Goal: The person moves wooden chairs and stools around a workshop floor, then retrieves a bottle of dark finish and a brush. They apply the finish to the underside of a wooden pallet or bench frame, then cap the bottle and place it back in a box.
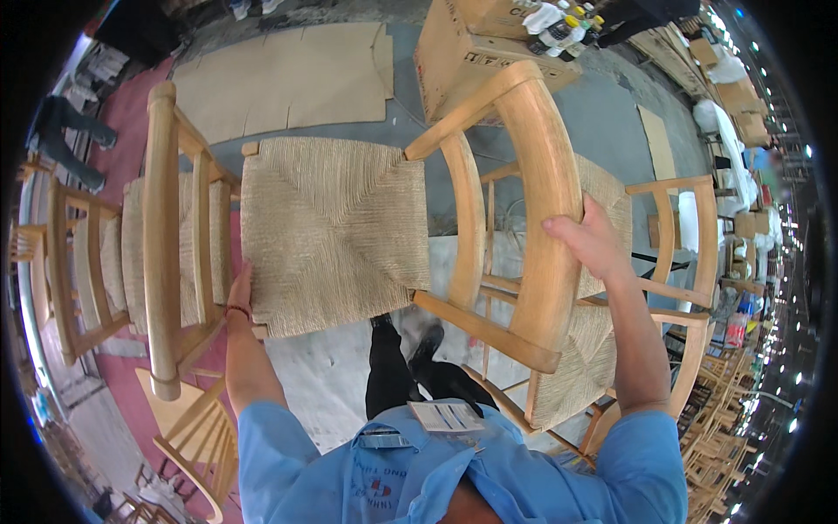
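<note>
A wooden chair with a woven cord seat (336, 231) is held in front of me, its seat on the left and its curved backrest (548, 192) on the right. My left hand (240, 293), with a red band at the wrist, is closed on the seat's left edge; its fingertips are partly hidden there. Around the wide top rail of the backrest, my right hand (595, 243) is wrapped, thumb on the upper face. Just beyond my left hand stands another wooden chair (162, 236). More woven-seat chairs (576, 362) are under and beside my right arm.
A large cardboard box (493, 74) stands ahead, with several bottles (567, 35) on it. Flat cardboard (288, 83) lies on the grey floor. Red carpet (127, 179) runs along the left, where a person's legs (70, 135) show. Many wooden chairs (716, 437) fill the lower right.
</note>
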`<state>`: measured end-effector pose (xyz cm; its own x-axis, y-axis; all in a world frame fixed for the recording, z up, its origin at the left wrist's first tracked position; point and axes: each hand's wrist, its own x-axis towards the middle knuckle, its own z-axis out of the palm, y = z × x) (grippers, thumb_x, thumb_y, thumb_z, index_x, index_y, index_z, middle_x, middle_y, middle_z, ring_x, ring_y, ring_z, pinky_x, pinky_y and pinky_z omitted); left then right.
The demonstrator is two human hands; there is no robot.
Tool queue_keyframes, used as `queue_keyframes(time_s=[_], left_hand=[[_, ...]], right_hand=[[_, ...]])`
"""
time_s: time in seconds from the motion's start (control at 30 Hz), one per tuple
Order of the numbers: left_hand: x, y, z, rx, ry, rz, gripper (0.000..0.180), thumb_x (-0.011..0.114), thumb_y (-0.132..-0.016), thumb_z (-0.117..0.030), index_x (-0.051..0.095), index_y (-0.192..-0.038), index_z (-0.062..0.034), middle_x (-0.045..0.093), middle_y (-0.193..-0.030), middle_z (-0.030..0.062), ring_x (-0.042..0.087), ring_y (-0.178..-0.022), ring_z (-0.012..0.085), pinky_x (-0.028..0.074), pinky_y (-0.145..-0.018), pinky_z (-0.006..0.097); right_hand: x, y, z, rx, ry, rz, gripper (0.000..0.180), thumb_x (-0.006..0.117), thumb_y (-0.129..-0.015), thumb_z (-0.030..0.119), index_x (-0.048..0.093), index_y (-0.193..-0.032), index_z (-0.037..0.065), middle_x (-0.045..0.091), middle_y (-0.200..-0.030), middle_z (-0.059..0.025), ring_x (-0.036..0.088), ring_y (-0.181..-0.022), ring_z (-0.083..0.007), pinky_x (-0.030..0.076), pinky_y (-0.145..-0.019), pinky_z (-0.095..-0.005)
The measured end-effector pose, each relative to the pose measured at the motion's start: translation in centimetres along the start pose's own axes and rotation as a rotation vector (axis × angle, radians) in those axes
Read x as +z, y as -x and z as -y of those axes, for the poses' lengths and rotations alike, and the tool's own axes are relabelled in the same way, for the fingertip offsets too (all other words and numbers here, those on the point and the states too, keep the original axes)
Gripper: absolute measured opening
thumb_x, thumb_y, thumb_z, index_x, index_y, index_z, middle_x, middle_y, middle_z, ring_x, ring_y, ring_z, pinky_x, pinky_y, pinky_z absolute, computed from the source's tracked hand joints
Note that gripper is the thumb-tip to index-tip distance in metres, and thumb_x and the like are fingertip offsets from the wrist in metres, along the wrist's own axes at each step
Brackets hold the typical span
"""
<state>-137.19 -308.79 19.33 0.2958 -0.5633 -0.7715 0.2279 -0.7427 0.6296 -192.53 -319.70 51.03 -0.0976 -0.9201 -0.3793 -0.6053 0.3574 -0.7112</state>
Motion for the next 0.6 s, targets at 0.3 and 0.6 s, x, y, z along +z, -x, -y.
queue_keyframes(time_s=[0.3,0.6], left_hand=[[7.3,3.5,0.5,0.115,0.074,0.007,0.070,0.064,-0.085,-0.048,0.052,-0.127,0.0072,0.058,-0.124,0.0139,0.055,-0.110,0.0224,0.042,-0.093,0.033],[18.4,4.5,4.6,0.071,0.191,0.084,0.062,0.064,-0.088,-0.043,0.056,-0.122,0.0086,0.063,-0.114,0.0128,0.060,-0.099,0.0194,0.047,-0.086,0.031]], right_hand=[[-7.1,-2.3,-5.8,0.060,-0.120,-0.146,0.051,0.068,-0.068,0.015,0.055,-0.113,-0.005,0.064,-0.096,-0.0138,0.063,-0.084,-0.0213,0.051,-0.075,-0.0343],[-14.4,-1.4,-8.2,0.055,-0.055,-0.204,0.046,0.067,-0.067,0.013,0.058,-0.109,-0.004,0.064,-0.094,-0.0123,0.062,-0.081,-0.0190,0.050,-0.073,-0.0331]])
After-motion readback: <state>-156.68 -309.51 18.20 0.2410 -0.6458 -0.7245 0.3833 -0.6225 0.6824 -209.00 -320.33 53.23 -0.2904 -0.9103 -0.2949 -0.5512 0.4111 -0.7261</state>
